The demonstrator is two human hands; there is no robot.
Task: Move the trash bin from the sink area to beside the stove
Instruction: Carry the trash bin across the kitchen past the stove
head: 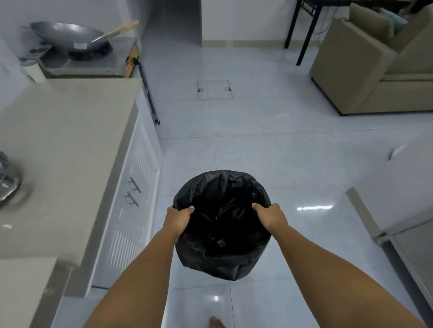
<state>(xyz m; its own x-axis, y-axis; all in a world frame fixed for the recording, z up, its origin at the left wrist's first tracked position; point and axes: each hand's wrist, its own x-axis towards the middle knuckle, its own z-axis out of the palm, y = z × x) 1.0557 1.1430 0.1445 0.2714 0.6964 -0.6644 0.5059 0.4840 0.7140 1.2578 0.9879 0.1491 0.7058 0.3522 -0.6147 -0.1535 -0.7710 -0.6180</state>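
Trash bin [224,250]: black-lined, above floor [272,149].
Left hand [178,218]: gripping left rim.
Right hand [271,216]: gripping right rim.
Stove [87,61]: far left, well apart.

Left hand [178,218] clenched, right hand [271,215] clenched, arms outstretched

Bare forearms [141,278], no sleeves, and one bare foot [217,327].
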